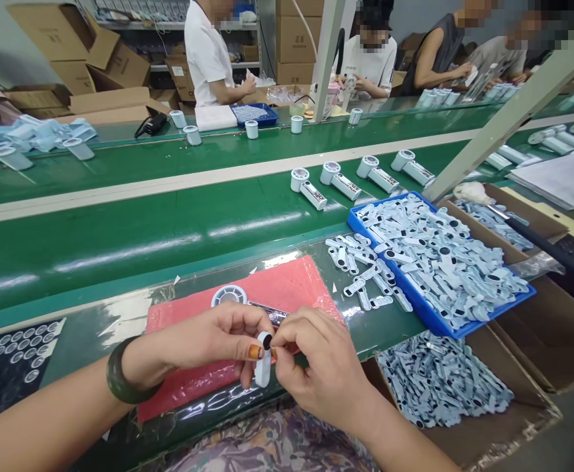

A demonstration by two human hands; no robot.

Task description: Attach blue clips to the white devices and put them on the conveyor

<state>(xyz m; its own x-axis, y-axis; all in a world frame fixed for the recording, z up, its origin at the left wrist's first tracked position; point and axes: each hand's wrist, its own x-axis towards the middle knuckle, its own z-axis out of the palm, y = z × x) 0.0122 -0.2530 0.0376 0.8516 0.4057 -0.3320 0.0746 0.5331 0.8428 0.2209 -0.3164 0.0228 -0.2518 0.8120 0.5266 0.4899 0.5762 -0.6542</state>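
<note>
At lower centre, the left hand point(218, 341) and right hand point(321, 367) pinch a small white plastic piece point(263, 367) between thumbs and fingertips, over the red mat point(287, 288). It looks light, stiff and smooth; its narrow edges seem the best hold. At lower right, an open carton point(513, 419) holds similar pieces; above it, the blue tray point(434, 318) is heaped with more.

Bright overhead light glares off the green belt point(168, 229); edges bend.
</note>
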